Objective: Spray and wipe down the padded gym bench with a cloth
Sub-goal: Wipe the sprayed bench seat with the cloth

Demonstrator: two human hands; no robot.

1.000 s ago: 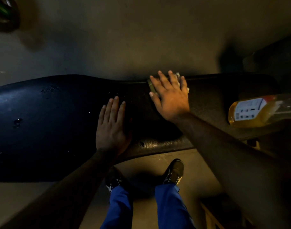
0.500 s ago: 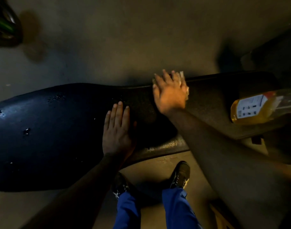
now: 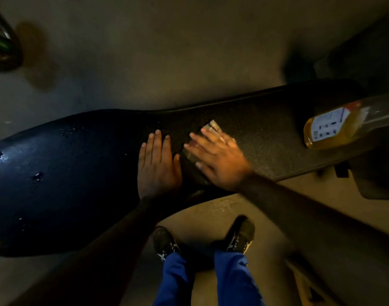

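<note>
A long black padded gym bench (image 3: 67, 184) with a pebbled vinyl cover runs across the middle of the frame from the lower left up to the upper right. It is wide and rounded at its left end and narrower toward the right. Small droplets glint on its left half, wet and shiny under a patch of light at the far left.

A small pale folded cloth (image 3: 213, 127) lies flat on the bench top just right of centre, mostly covered by a hand, with one corner poking out at the top.

A clear plastic spray bottle (image 3: 330, 129) of yellow liquid, with a white printed label, lies on its side on the bench's right end, at the frame's right edge.
</note>
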